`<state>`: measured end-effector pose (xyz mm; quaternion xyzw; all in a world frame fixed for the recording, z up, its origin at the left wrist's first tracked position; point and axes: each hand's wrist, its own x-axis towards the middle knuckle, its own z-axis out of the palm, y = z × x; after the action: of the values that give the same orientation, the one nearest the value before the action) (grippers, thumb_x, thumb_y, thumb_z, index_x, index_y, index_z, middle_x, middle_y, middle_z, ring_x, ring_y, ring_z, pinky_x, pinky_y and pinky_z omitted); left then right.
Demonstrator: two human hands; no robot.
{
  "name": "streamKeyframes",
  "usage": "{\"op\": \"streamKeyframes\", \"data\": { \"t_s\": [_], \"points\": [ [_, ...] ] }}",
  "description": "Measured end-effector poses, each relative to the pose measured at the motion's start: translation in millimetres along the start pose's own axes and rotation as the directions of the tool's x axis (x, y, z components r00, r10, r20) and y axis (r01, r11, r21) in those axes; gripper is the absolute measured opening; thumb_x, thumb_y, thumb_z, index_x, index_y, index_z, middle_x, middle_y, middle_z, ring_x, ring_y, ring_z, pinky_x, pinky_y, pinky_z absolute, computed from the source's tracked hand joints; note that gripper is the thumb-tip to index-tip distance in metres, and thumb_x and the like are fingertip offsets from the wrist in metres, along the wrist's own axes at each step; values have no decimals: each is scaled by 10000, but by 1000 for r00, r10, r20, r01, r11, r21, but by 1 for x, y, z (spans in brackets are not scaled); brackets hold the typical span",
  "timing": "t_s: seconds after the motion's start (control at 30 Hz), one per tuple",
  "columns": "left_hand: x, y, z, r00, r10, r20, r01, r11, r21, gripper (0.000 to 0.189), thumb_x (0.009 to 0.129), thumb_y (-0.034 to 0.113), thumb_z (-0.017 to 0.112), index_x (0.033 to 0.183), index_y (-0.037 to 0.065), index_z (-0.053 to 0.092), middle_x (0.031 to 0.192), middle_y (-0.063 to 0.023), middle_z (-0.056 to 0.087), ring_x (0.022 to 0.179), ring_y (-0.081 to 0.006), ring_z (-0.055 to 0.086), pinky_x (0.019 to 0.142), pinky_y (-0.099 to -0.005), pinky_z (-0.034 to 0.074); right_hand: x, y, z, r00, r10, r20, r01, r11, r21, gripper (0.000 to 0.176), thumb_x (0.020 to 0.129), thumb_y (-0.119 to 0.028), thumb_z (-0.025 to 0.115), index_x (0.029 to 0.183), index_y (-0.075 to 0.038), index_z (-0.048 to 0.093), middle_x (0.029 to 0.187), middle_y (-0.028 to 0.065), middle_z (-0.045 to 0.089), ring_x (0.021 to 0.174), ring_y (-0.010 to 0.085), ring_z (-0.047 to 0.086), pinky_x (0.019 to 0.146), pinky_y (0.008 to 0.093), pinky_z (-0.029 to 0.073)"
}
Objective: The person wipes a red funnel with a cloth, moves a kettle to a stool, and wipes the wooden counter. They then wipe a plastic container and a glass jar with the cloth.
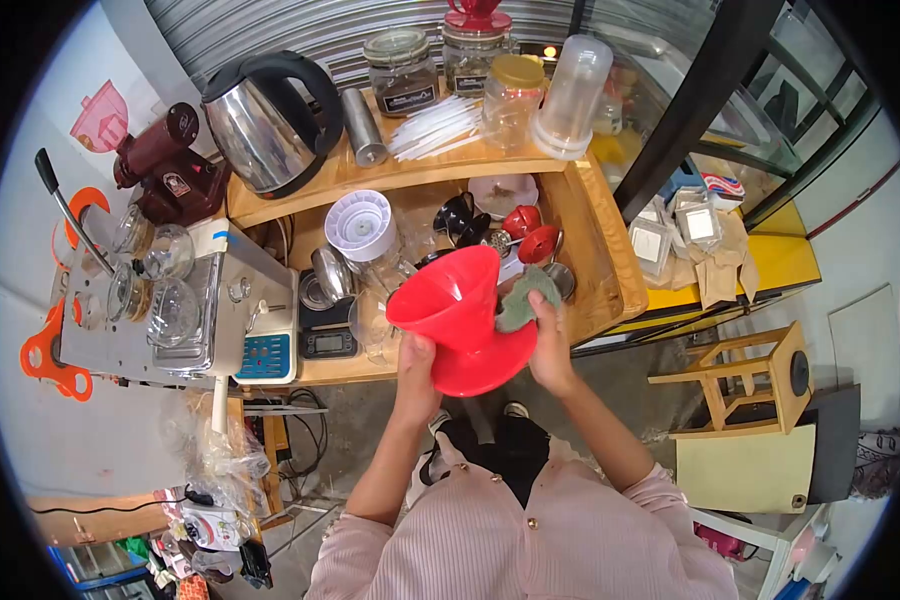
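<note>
A red pour-over coffee dripper [448, 300] is held in front of my body, tilted, its wide cone toward the upper left and its round base toward the lower right. My left hand [417, 368] grips it from below on the left side. In my right hand [550, 345] is a grey-green cloth [522, 303], bunched against the dripper's right side by the base. Just beyond the dripper, on the wooden counter, are a white-topped container [360, 228], a metal pitcher [333, 272] and a small digital scale [329, 343].
An espresso machine [195, 300] and a maroon grinder [175, 165] stand to the left. On the raised shelf are an electric kettle [270, 130], glass jars [400, 75] and white paper sticks [438, 128]. To the right sits a wooden stool [745, 375].
</note>
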<state>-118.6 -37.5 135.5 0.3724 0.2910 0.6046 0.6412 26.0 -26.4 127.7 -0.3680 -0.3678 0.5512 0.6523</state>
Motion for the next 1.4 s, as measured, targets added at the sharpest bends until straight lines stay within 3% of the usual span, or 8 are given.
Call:
{"op": "streamKeyframes", "data": {
  "t_s": [0.27, 0.67, 0.8, 0.9, 1.0, 1.2, 1.3, 1.4],
  "points": [
    [-4, -6, -7, 999, -53, 12, 54, 992, -112, 673, 822, 480, 483, 1276, 25, 282, 1272, -107, 390, 1159, -211, 412, 956, -359, 357, -14, -19, 4, 949, -285, 133, 312, 900, -303, 243, 845, -158, 437, 832, 59, 545, 866, 127, 559, 793, 184, 535, 708, 296, 408],
    [-1, -10, -3, 955, 291, -59, -279, 947, 157, 352, 797, 217, 624, 1029, -9, 487, 926, -44, 568, 836, -118, 528, 749, -263, 417, -28, -15, 22, 483, -552, 680, 821, 15, -571, 263, 525, -207, 667, 744, -78, 596, 895, 50, 570, 879, 253, 539, 810, 401, 413],
    [-16, -3, -15, 989, 149, 1, -146, 969, 200, 398, 812, 229, 601, 1095, -16, 463, 1005, -62, 550, 923, -143, 522, 811, -281, 410, -5, -20, 8, 398, -707, 585, 914, 249, -320, 245, 632, -261, 603, 705, -31, 560, 745, 78, 554, 730, 244, 528, 666, 372, 421],
    [-23, -12, -24, 991, 127, 33, -129, 990, 51, 521, 841, 325, 540, 1214, 2, 373, 1152, -92, 481, 1037, -188, 488, 879, -322, 397, -12, -20, 22, 817, -561, 131, 574, 812, -104, 391, 758, -404, 488, 613, -42, 453, 701, 96, 492, 689, 222, 463, 680, 372, 361],
    [-21, -38, -56, 997, 79, 5, -79, 997, -8, 604, 869, 425, 450, 1309, 57, 262, 1258, -89, 398, 1099, -224, 455, 910, -359, 401, -8, -30, 31, 983, -164, 86, 142, 965, 219, 370, 797, -396, 388, 698, -40, 394, 684, 72, 421, 633, 165, 407, 598, 303, 334],
    [12, -7, -6, 987, 152, 46, -158, 930, 333, 662, 876, 435, 413, 1358, 65, 151, 1341, -104, 297, 1206, -217, 347, 1001, -363, 282, -6, -26, 36, 949, -116, -292, 149, 984, 95, 274, 776, -281, 489, 798, -9, 506, 799, 110, 530, 684, 157, 480, 611, 278, 371],
    [14, 13, 6, 1000, 5, 24, -10, 973, 230, 794, 814, 509, 475, 1354, 29, 145, 1336, -115, 302, 1218, -220, 329, 1019, -365, 241, 4, -24, 5, 744, -581, 330, 667, 675, -316, 165, 732, -158, 575, 744, 6, 568, 758, 117, 554, 683, 207, 525, 630, 303, 393],
    [16, 12, -8, 996, 18, 87, -33, 984, 176, 936, 695, 579, 578, 1346, 36, 180, 1313, -105, 334, 1203, -218, 351, 1007, -368, 263, 0, -21, 11, 564, -659, 497, 819, 368, -441, 177, 646, -214, 591, 609, -45, 553, 711, 76, 539, 666, 210, 505, 599, 343, 378]
  ]
}}
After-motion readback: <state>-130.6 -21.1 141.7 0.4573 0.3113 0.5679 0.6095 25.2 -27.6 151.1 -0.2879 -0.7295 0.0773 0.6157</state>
